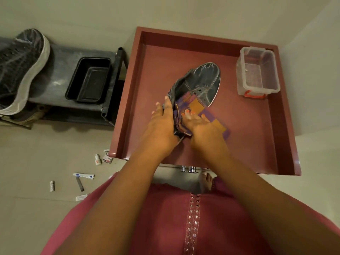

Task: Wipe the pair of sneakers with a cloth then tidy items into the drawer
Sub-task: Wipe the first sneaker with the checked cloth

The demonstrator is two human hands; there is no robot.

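Observation:
A dark grey sneaker point(201, 80) lies on its side in the open maroon drawer point(257, 144), toe pointing away from me. My left hand point(161, 126) grips its heel end. My right hand point(200, 126) presses a purple and orange cloth point(195, 105) against the sneaker's side near the opening. The second sneaker point(20, 69), sole up with a pale rim, rests on a dark rack at the far left.
A clear plastic box point(257, 70) with a red latch sits in the drawer's far right corner. A black tub point(89, 80) stands on the dark rack point(60, 57). Several small tubes, bottles and packets point(83, 175) lie on the floor at lower left. Chrome handles point(189, 169) show at the drawer's front.

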